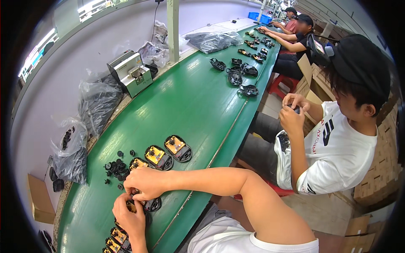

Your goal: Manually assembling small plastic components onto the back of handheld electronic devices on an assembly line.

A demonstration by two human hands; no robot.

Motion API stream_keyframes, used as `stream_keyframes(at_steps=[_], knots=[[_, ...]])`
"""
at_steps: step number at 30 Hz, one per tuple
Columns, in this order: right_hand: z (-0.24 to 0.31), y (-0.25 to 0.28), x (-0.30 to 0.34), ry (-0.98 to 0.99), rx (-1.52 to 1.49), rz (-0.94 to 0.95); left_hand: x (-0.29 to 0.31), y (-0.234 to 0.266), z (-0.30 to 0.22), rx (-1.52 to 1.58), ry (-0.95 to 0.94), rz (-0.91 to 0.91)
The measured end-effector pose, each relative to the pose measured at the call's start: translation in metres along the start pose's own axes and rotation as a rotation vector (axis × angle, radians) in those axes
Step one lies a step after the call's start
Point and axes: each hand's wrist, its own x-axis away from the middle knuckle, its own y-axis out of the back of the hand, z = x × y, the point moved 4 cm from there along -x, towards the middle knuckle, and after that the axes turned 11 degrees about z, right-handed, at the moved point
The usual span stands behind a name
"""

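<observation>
Both my hands are at a row of computer mouse bases with yellow circuit boards, on the green bench. My left hand [129,216] has its fingers curled round one base, partly hidden under them. Just above, my right hand [145,182] reaches across with fingertips pinched at the same spot; what they hold is hidden. A heap of small black scroll wheels [117,168] lies beside my right fingers. Beyond it are open mouse bases, one with a yellow board [157,157] and another [177,148] at the far end. More bases [120,237] line up nearer to me.
Grey plastic bags [99,103] and a small machine [133,72] stand along the bench's left edge. Black mouse shells [235,76] lie farther up the bench [168,109]. At right a co-worker in a white shirt [337,156] handles a dark part; other people sit beyond.
</observation>
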Motion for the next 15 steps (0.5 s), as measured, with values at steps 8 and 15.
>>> stream_keyframes(at_steps=[8,15], knots=[[-0.001,0.009,0.014,0.001,0.123,-0.025,-0.007,-0.009,-0.014,0.029,-0.026,0.016],[0.008,0.009,-0.015,0.115,0.105,-0.016,-0.006,0.012,-0.002,-0.026,-0.057,-0.078]])
